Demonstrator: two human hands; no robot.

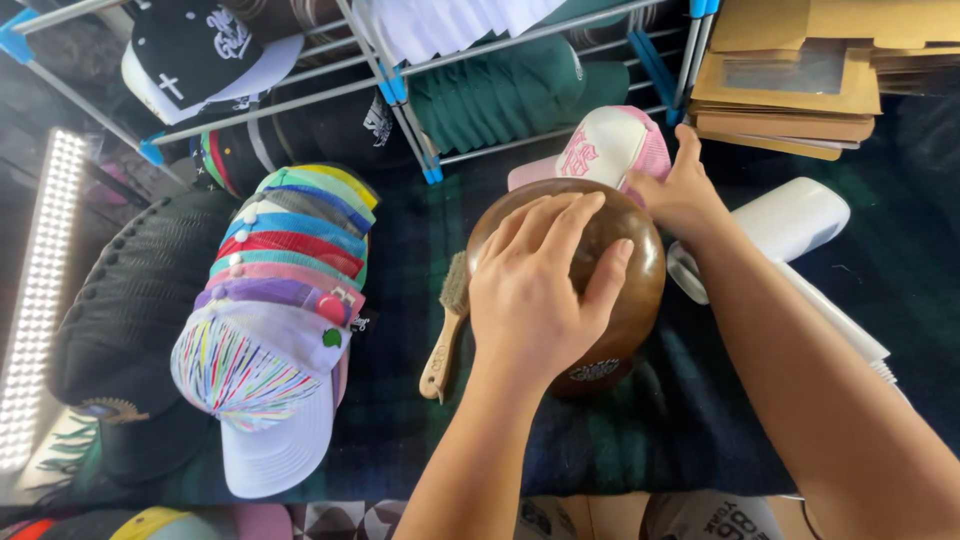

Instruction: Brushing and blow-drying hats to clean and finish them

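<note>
We see a rounded, glossy brown wooden hat block [625,275] standing upright on dark plaid cloth, with a pink-and-white mesh-backed cap [605,145] lying just behind it.

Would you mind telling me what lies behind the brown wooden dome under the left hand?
Behind the wooden dome lies a pink and white cap, which the right hand touches. The left hand rests on the dome. The dome covers the cap's lower edge, so that part cannot be seen.
</note>
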